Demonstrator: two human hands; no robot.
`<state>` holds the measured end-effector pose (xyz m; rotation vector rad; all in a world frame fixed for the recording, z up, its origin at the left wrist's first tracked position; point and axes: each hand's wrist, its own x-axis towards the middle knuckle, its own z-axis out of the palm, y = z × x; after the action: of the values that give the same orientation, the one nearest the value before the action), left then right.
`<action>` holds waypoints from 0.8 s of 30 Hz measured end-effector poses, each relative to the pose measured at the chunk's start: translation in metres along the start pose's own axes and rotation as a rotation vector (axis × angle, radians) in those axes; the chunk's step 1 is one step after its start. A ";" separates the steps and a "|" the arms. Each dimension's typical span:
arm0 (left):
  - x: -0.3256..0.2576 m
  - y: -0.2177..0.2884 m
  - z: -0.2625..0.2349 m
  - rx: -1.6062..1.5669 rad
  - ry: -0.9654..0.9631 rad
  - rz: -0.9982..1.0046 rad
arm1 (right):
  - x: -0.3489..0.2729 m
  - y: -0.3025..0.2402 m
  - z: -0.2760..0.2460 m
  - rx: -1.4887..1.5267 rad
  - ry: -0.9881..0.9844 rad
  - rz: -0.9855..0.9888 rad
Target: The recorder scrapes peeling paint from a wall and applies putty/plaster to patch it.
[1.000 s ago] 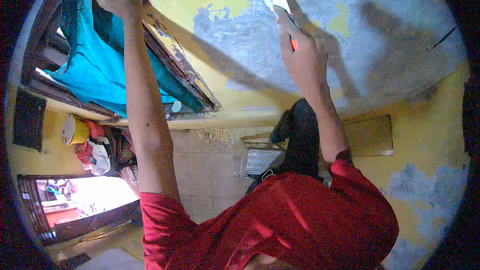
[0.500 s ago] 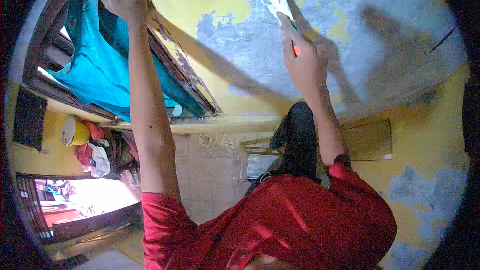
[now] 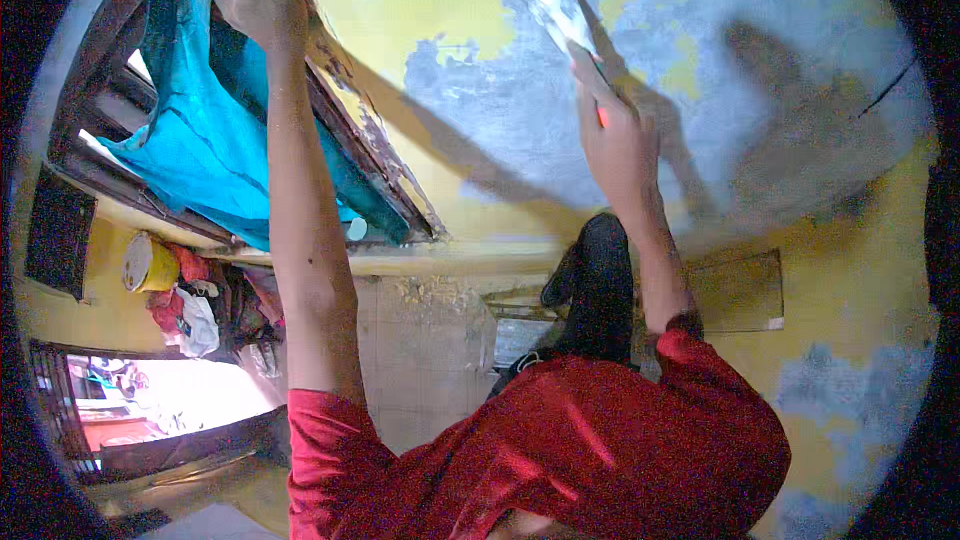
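My right hand (image 3: pixel 618 135) is closed round the handle of a scraper (image 3: pixel 562 12). A bit of orange-red handle shows between the fingers, and the broad, pale blade points up and to the left. That blade lies against or close over the wall (image 3: pixel 470 90), where yellow paint has come off in patches to bare grey. High on the left, my left hand (image 3: pixel 262 2) has its fingers curled over the edge of the wooden window frame (image 3: pixel 345 105); the fingertips are partly hidden. Beside that hand hangs a bright blue cloth (image 3: pixel 205 130), draped across the window opening.
A ledge (image 3: pixel 500 248) runs along the wall's lower edge. My dark-trousered leg (image 3: pixel 600 285) stands below it. A flat brown panel (image 3: pixel 735 290) leans at the right. Down left are a yellow bucket (image 3: pixel 150 262), bags and cloths (image 3: pixel 198 322), and a bright doorway (image 3: pixel 190 395).
My right hand and the scraper have shifted slightly down and right along the wall, and the blade looks smeared by motion. The left hand keeps its hold; the whole view has shifted slightly.
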<state>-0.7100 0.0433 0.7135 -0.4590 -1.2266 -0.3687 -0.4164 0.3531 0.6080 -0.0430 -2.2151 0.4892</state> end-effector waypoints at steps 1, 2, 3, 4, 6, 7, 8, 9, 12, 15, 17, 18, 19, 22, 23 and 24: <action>0.002 0.004 -0.002 -0.003 0.005 0.002 | -0.008 0.003 -0.003 -0.001 -0.008 0.020; 0.005 0.008 -0.004 -0.080 -0.004 -0.076 | -0.009 0.003 -0.005 0.009 -0.025 0.028; 0.004 0.009 -0.007 -0.154 -0.020 -0.159 | -0.006 0.000 -0.007 0.007 -0.027 0.029; 0.008 0.007 -0.009 -0.112 -0.018 -0.189 | -0.001 -0.004 -0.007 0.017 -0.017 0.008; 0.010 0.013 -0.009 -0.126 0.014 -0.209 | 0.006 -0.009 -0.010 0.020 -0.005 -0.016; 0.012 0.018 -0.009 -0.138 0.048 -0.225 | 0.010 -0.010 -0.013 -0.032 0.027 -0.088; 0.013 0.023 -0.010 -0.170 0.039 -0.233 | 0.012 -0.011 -0.014 -0.084 0.059 -0.160; 0.011 0.016 -0.009 -0.167 0.043 -0.234 | 0.010 -0.015 -0.014 -0.085 0.059 -0.166; 0.005 0.003 -0.005 -0.169 0.027 -0.151 | 0.005 -0.014 -0.003 -0.010 0.054 -0.212; -0.003 0.000 -0.002 -0.192 -0.030 -0.241 | 0.007 -0.014 0.004 -0.036 0.004 -0.171; -0.003 -0.022 -0.005 -0.024 -0.037 0.032 | -0.002 -0.017 0.005 -0.108 -0.032 -0.163; -0.002 -0.019 -0.002 -0.025 -0.037 0.032 | -0.002 -0.015 0.009 -0.196 -0.051 -0.149; -0.001 -0.015 0.002 -0.067 -0.015 0.008 | -0.001 -0.013 0.011 -0.196 -0.051 -0.148; -0.007 -0.034 0.006 0.073 -0.006 0.134 | -0.005 -0.017 0.017 -0.200 -0.020 -0.160; -0.010 -0.046 0.010 0.252 -0.003 0.284 | 0.001 -0.022 0.019 -0.189 -0.001 -0.151; -0.004 -0.045 0.006 0.323 -0.074 0.282 | 0.007 -0.023 0.022 -0.173 0.018 -0.151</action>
<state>-0.7394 0.0080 0.7175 -0.3611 -1.2459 0.0885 -0.4343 0.3262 0.6091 0.0280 -2.2172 0.2131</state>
